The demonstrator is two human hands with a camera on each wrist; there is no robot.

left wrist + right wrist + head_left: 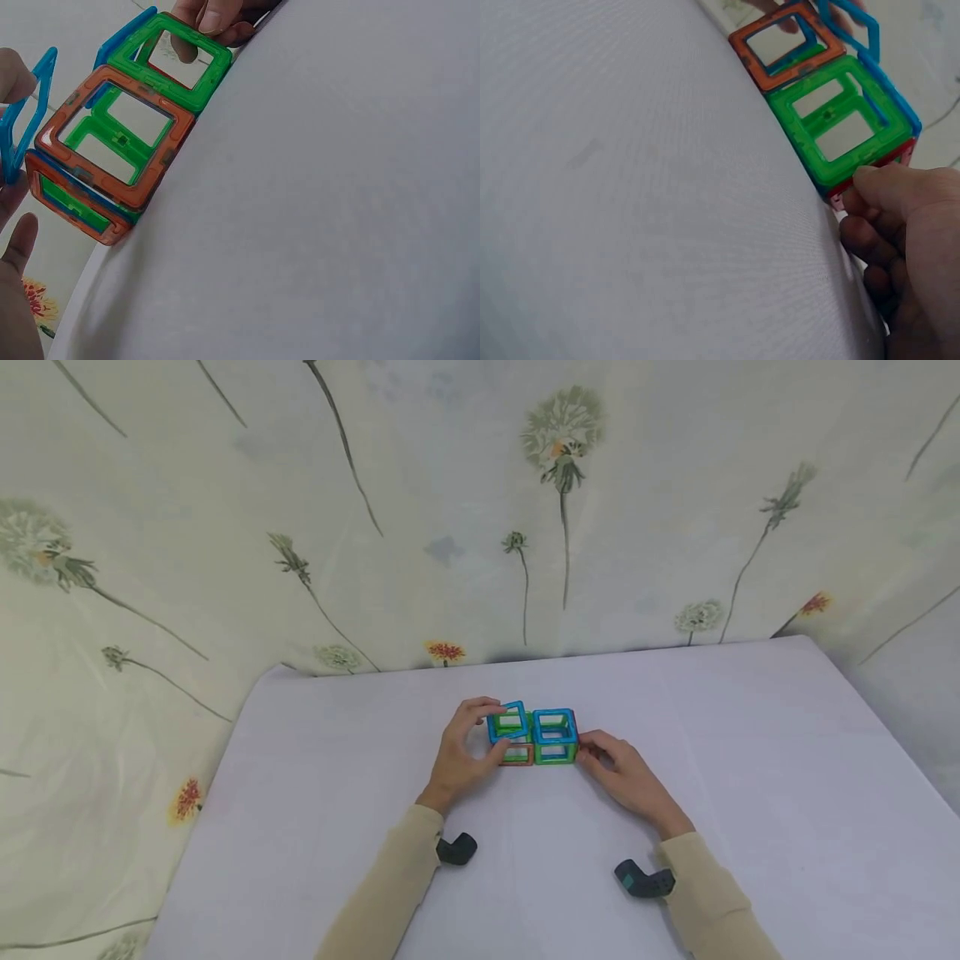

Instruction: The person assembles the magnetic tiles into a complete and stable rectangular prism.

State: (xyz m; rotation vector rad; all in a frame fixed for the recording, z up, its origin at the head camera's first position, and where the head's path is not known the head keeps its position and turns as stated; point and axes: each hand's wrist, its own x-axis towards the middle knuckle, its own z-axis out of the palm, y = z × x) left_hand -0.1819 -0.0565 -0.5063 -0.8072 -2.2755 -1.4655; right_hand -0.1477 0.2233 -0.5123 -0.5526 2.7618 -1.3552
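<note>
My left hand (461, 760) pinches a blue square magnetic tile (45, 90) by its edges. That tile is tilted over the left box, whose front is an orange tile (160, 157) and whose other visible walls include green and orange. Beside it stands a cube with a blue top (555, 741) and a green front (802, 135); the two boxes sit side by side. At the cube's right side my right hand (626, 777) grips a red tile (889, 156) between thumb and curled fingers. The fingertips behind that side are partly hidden.
A white cloth covers the table (540, 860), its far edge a little behind the boxes. Beyond it hangs a flower-patterned fabric (450, 485). Dark wrist devices (457, 849) sit at both sleeves.
</note>
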